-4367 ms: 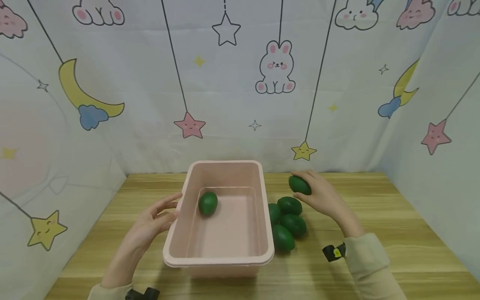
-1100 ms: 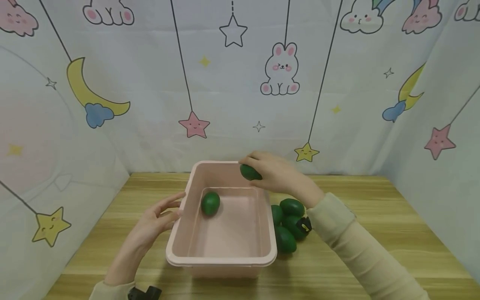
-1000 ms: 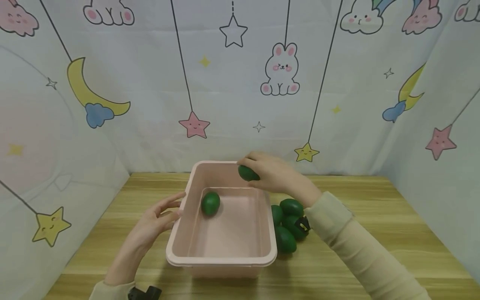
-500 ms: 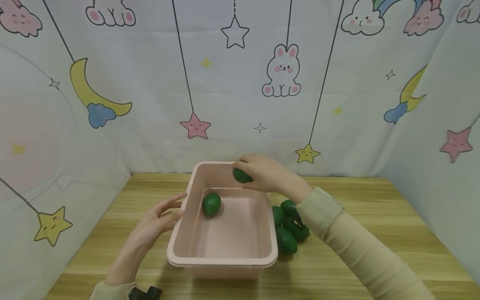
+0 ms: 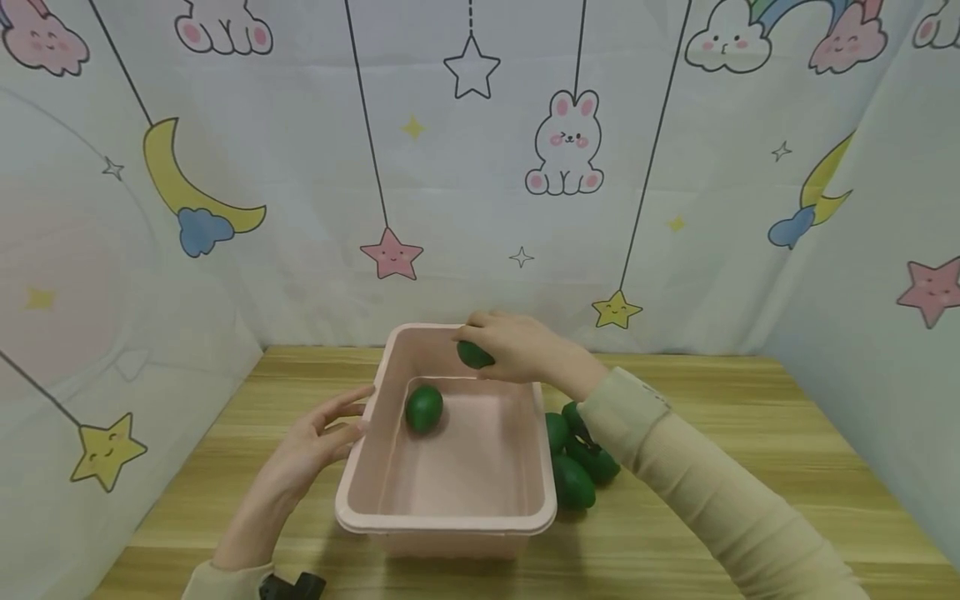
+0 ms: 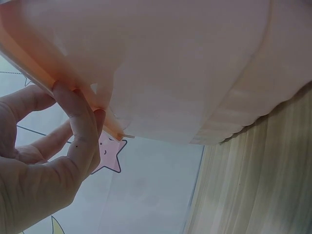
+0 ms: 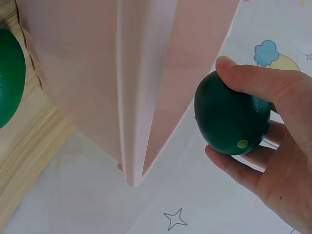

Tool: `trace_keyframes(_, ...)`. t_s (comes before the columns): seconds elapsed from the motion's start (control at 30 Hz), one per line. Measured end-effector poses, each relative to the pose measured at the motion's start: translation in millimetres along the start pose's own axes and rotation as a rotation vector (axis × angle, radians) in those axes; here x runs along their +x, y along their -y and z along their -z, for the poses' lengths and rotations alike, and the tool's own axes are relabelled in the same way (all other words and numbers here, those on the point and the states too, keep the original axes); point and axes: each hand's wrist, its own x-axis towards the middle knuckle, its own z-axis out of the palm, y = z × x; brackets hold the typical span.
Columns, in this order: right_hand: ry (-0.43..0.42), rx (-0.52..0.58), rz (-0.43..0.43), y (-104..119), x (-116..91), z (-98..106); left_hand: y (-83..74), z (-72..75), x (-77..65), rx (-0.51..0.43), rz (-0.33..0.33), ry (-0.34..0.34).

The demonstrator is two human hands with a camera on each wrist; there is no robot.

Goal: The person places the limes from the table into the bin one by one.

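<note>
My right hand (image 5: pixel 517 346) holds a dark green avocado (image 5: pixel 474 355) over the back part of a pale pink plastic box (image 5: pixel 446 523). In the right wrist view, thumb and fingers grip the avocado (image 7: pixel 231 114), whose pale stem spot shows. My left hand (image 5: pixel 311 446) is at the box's left rim; in the left wrist view its bent fingers (image 6: pixel 80 122) hold the rim from outside. One avocado (image 5: pixel 424 409) lies inside the box, near the left wall. Several more avocados (image 5: pixel 573 482) sit against the box's right side, partly hidden by the right sleeve and its wrist camera.
The box stands on a wood-grain table (image 5: pixel 720 467). A white cloth backdrop (image 5: pixel 465 167) printed with stars, moons and rabbits encloses the back and sides.
The right hand has carried its avocado leftward from the table's right side to above the box. Lately it drifts a little further left and lower. The left hand stays at the rim.
</note>
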Motion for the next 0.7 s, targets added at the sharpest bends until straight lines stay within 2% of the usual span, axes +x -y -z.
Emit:
trace_keyframes(0.47, 0.081, -0.042, -0.014, 8.5, 10.1, -3.4, 2.3, 1.3, -0.6, -0.008, -0.010, 0.006)
trace_keyframes(0.7, 0.071, -0.032, 0.001, 9.1, 10.4, -3.5, 2.3, 0.8, -1.5, -0.013, -0.019, 0.010)
